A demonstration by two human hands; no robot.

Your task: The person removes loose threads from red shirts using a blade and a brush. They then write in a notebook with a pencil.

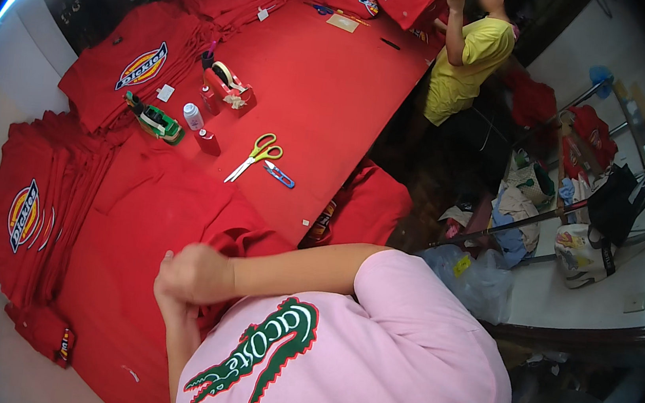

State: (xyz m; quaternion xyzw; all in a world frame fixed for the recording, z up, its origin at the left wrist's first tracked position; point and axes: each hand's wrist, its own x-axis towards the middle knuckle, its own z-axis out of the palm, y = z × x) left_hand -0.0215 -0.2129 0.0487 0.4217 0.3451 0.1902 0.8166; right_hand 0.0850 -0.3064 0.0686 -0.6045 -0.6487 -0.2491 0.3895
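Note:
My right hand [207, 274] is curled closed in front of my chest, a little blurred. What its fingers hold, if anything, is hidden. Just beside it, my left hand [169, 279] is mostly covered by the right one, so its fingers cannot be read. Both hands are over a red garment [157, 190] spread across the near part of the table, with a bunched fold close to my right wrist. Beyond the garment lie scissors with yellow-green handles [254, 157] and small blue thread snips [279, 175].
Stacks of red printed garments [27, 208] line the left and far sides of the red table [324, 114]. A green tape dispenser [158, 122], a red tape dispenser [228, 87] and small bottles [193, 116] stand mid-table. Far right, a person in yellow [470, 55] lifts a red garment.

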